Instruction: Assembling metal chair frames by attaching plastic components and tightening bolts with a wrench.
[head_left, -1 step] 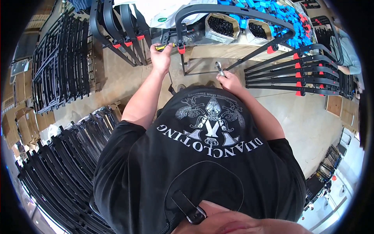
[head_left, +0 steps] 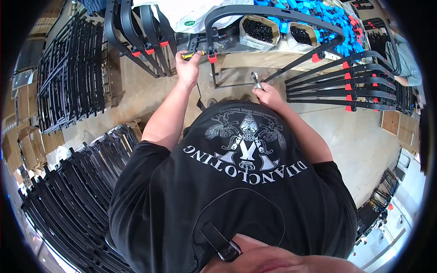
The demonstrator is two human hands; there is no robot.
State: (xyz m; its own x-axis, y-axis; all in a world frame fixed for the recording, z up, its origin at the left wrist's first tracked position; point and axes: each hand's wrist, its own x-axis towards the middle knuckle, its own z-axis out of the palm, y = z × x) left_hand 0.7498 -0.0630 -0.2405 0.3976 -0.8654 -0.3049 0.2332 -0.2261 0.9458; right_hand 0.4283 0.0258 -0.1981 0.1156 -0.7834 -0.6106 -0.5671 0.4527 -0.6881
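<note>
My left hand (head_left: 187, 68) is closed around a yellow-and-black handled tool, which looks like a screwdriver (head_left: 187, 56). It is held against the red fitting (head_left: 212, 58) on the near left leg of a black curved metal frame (head_left: 273, 10). Lower and to the right, my right hand (head_left: 267, 94) grips a silver ring wrench (head_left: 256, 79), its ring end pointing up and away from me. The wrench is apart from the frame. My fingers cover most of the tool on the left and the lower end of the wrench.
Behind the frame, a bench (head_left: 259, 60) carries two boxes of small black parts (head_left: 258, 31), a white bag (head_left: 195, 18) and a heap of blue pieces (head_left: 334, 22). More black frames (head_left: 341, 86) stand right; stacked frames (head_left: 73, 73) stand left. A person (head_left: 407, 61) is at far right.
</note>
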